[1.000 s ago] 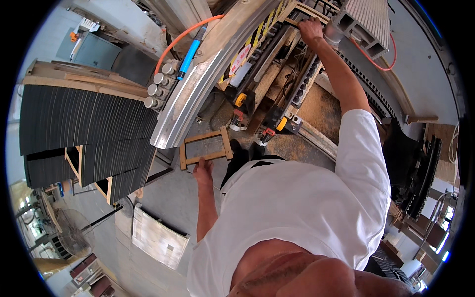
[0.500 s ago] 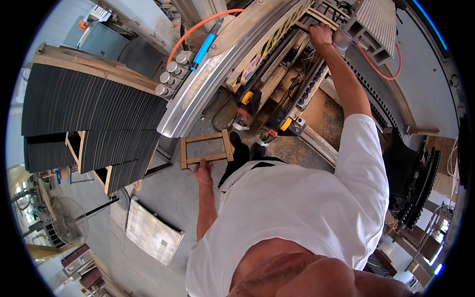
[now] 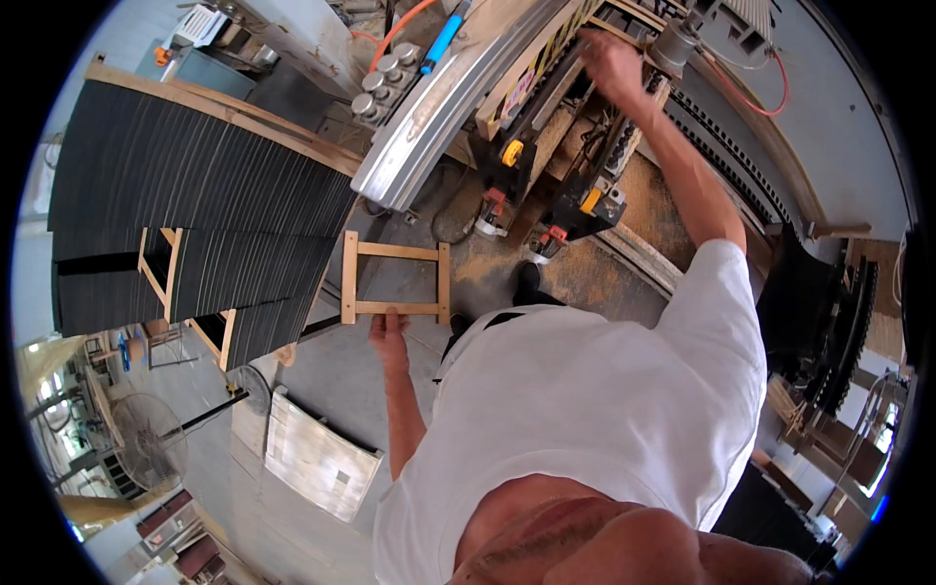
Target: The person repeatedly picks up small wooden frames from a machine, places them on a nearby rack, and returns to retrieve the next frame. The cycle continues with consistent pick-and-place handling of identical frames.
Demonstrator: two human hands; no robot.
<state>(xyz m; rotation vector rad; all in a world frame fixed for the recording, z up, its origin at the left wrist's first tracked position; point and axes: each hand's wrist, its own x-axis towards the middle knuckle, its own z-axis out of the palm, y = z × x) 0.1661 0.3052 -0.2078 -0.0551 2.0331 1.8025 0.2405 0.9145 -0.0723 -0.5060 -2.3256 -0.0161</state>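
Note:
My left hand [image 3: 390,328] is closed on the near rail of a small rectangular wooden frame [image 3: 398,252], which it holds out at my left side. The frame has two rails between two longer side pieces, and the floor shows through its middle. My right hand [image 3: 614,70] reaches far forward over a long machine [image 3: 546,132]. Its fingers bend down near the yellow-and-black striped guard [image 3: 558,60]; they are blurred, and whether they hold anything is hidden.
A big stack of black-faced wooden frames [image 3: 195,166] stands at the left. Sawdust [image 3: 643,210] lies around the machine's rails and clamps. Several silver knobs [image 3: 390,68] and a blue tube [image 3: 444,41] sit by the metal beam. A pale panel [image 3: 322,458] and a fan [image 3: 146,439] are behind left.
The wooden frame in my left hand has turned slightly and shifted left. My right hand has moved a little left from the bar beside the cylinder. The whole view has shifted.

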